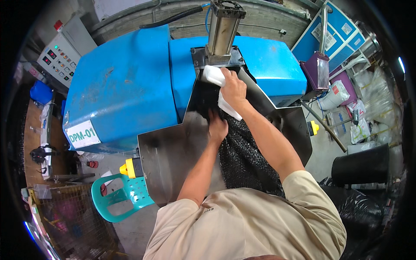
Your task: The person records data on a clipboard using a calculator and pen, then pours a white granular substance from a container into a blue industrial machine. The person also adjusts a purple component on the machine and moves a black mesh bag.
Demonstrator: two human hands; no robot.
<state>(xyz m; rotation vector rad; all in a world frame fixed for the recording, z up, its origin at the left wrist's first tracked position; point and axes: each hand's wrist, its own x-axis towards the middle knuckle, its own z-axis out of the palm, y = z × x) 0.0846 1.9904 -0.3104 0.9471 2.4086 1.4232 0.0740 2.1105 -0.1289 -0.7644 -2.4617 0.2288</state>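
My right hand [234,88] grips a white cloth-like bundle [214,75] at the mouth of a blue machine [130,82], just under its upright metal cylinder [222,30]. A strip of the white material [228,108] hangs below that hand. My left hand [217,129] presses on black mesh netting [245,156], fingers curled into it at the dark opening. The netting lies down the steel chute [173,160] toward my body.
A grey control box [58,54] with buttons stands at the left. A teal plastic stool [123,195] and a wire cage [65,212] are at lower left. A black bin [362,167], black bags and white sacks [336,95] sit on the right.
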